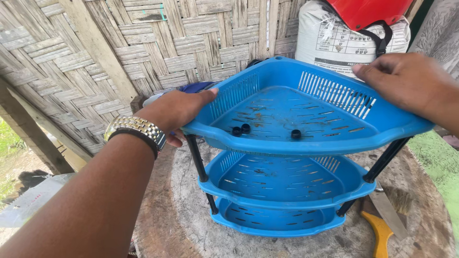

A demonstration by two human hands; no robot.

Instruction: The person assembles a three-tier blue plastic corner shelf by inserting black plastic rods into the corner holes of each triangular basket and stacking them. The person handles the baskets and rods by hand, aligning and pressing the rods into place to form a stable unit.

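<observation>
A blue plastic corner rack (287,143) with three triangular shelves on black poles stands on a round stone-like slab (181,215). My left hand (174,112), with a metal watch on its wrist, grips the left rim of the top shelf. Over at the right rear, my right hand (406,81) holds that shelf's corner. Three small black caps (244,129) lie on the top shelf. The two lower shelves hold nothing but specks of dirt.
A yellow-handled knife (382,220) lies on the slab at the right of the rack. Behind stands a woven bamboo wall (143,43), a white printed sack (334,43) and a red helmet (368,12) on top of it. Green ground shows at far right.
</observation>
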